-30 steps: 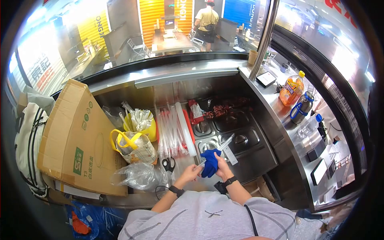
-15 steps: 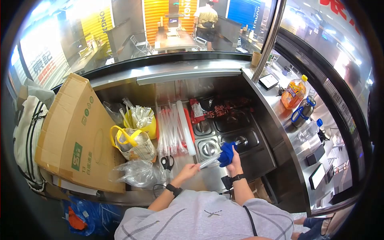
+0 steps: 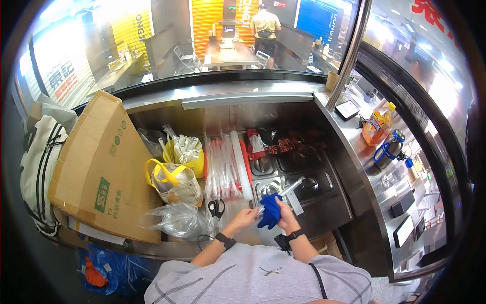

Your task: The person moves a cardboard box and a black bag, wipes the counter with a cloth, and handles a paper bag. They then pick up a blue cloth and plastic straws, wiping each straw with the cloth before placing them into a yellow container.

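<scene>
My left hand (image 3: 246, 219) is closed on the lower end of a long, thin translucent stick (image 3: 292, 186). A blue cloth (image 3: 270, 211) is bunched around the stick just beyond my left fingers. Wrapped about the cloth, my right hand (image 3: 287, 217) grips it from the right side. The stick's far end sticks out up and to the right, over metal container lids (image 3: 267, 187). Whether the stick is hollow cannot be made out. Black scissors (image 3: 216, 208) lie to the left of my left hand. Several similar clear, long pieces (image 3: 221, 167) lie behind them.
A large cardboard box (image 3: 104, 172) stands at left, beside a yellow-handled bag (image 3: 177, 186) and clear plastic bags (image 3: 177, 221). A red packet (image 3: 255, 144) lies at the back. Bottles (image 3: 378, 124) line the right ledge. Beyond the glass stands a person (image 3: 266, 25).
The blue cloth has moved down the stick toward my left hand, and the stick's far end now shows beyond it. My right hand has come closer to my left.
</scene>
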A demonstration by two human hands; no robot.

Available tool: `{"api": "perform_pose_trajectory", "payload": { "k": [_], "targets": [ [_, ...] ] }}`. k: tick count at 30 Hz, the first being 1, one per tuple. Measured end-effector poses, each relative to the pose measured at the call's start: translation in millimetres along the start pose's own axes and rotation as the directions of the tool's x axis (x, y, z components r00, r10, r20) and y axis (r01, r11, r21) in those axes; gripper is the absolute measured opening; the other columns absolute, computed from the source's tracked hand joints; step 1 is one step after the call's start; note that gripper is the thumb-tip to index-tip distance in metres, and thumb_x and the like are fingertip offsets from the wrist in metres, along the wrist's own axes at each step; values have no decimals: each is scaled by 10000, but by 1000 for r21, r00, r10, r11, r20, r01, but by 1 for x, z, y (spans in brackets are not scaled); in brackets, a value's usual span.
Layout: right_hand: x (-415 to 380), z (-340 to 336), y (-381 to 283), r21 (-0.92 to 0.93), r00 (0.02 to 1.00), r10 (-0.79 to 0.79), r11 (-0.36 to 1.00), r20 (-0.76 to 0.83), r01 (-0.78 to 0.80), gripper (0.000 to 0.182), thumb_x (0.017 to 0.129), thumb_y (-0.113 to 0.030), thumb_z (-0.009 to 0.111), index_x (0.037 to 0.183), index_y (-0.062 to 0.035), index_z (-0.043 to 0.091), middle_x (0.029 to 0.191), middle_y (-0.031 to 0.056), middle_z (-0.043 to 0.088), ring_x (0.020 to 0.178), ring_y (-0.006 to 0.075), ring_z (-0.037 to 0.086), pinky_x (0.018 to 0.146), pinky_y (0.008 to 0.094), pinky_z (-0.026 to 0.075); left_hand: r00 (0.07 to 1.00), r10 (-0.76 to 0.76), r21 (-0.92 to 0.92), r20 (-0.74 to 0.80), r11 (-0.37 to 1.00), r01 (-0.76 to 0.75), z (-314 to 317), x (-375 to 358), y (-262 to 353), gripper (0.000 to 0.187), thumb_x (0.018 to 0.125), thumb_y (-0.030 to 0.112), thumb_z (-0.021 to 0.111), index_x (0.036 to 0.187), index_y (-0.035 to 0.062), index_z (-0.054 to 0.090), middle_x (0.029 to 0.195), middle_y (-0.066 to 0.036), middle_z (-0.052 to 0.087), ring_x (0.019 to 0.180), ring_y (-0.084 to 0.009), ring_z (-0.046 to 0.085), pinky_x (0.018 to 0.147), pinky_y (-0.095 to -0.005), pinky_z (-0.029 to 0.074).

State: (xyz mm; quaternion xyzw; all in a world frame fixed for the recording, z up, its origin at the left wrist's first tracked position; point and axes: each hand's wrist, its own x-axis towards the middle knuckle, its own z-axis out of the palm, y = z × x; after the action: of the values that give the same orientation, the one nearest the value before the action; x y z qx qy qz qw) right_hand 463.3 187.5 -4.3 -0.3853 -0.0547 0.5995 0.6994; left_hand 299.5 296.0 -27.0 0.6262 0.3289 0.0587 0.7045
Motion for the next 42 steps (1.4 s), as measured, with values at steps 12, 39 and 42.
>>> {"api": "perform_pose_trajectory", "payload": {
  "k": [12,39,42],
  "targets": [
    [-12,-34,-59,107,964,-237,962,-122,250,481,996,-462,409,1211,-64,571,1002,79,671,781,186,614,718,344,536,978,-107,-9,179,994,110,-13,-17,26,479,952,494,513,828,55,660,592,63,434,522,-49,372,484,-239,291],
    [-19,28,0,-139,996,-75,988,-56,67,337,979,-314,538,1180,-45,566,1028,70,657,863,159,657,754,303,550,997,-10,-103,72,995,17,12,11,10,436,999,406,455,882,18,617,603,12,533,549,-80,481,503,-279,395],
    [-17,35,-10,-318,991,-128,942,-42,109,296,951,-208,598,1185,-32,554,966,36,663,774,122,644,691,270,539,987,131,-64,89,990,-126,3,6,2,372,991,338,503,1074,-13,590,840,-67,614,756,-122,576,668,-275,469]
  ]
}}
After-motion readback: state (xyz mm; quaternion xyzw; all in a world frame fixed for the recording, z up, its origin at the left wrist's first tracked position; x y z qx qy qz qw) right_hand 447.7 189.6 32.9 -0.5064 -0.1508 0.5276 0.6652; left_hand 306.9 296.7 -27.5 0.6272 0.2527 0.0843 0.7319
